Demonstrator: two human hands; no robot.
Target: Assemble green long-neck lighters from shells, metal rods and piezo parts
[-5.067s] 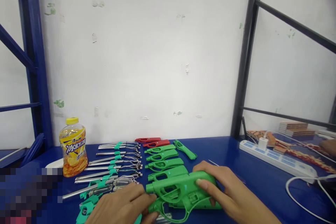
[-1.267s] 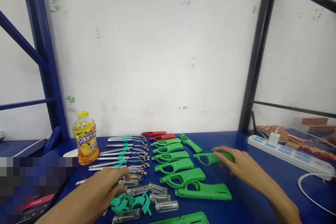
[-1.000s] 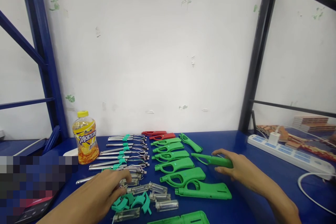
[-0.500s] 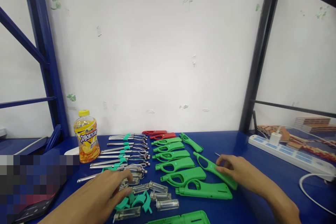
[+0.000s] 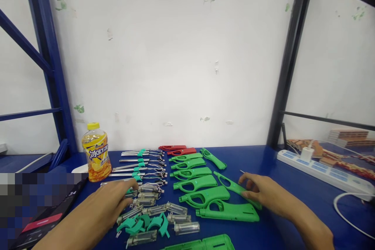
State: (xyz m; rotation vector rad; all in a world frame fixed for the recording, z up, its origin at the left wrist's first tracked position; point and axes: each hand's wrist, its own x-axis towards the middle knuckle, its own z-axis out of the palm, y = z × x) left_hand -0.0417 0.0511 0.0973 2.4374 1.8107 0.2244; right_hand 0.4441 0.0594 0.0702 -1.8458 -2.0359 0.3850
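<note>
My left hand [image 5: 113, 199], fingers loosely bent with thumb and index finger apart, reaches over the lower end of a row of metal lighter tubes [image 5: 125, 170] with teal triggers and thin wires. Just below its fingertips are several clear fuel tanks [image 5: 186, 228] and loose teal triggers [image 5: 158, 223]. My right hand [image 5: 263, 193] has its thumb and curled fingers on the edge of a green lighter shell [image 5: 230, 184], which lies at a slant and looks smeared by motion. A thin metal tip [image 5: 241, 171] shows beyond its index finger; whether the hand holds it is unclear.
More green shells [image 5: 195, 183] form a column mid-table, with red shells [image 5: 181, 151] behind. A drink bottle [image 5: 97, 154] stands left, near a phone [image 5: 49, 215]. On the right lies a white power strip [image 5: 325, 172] with a cable. Rack posts [image 5: 288, 62] flank the wall.
My left hand has moved left, uncovering more fuel tanks and teal triggers and covering the nearest metal tube. The slanted green shell has shifted slightly left, and my right hand's fingers have moved slightly.
</note>
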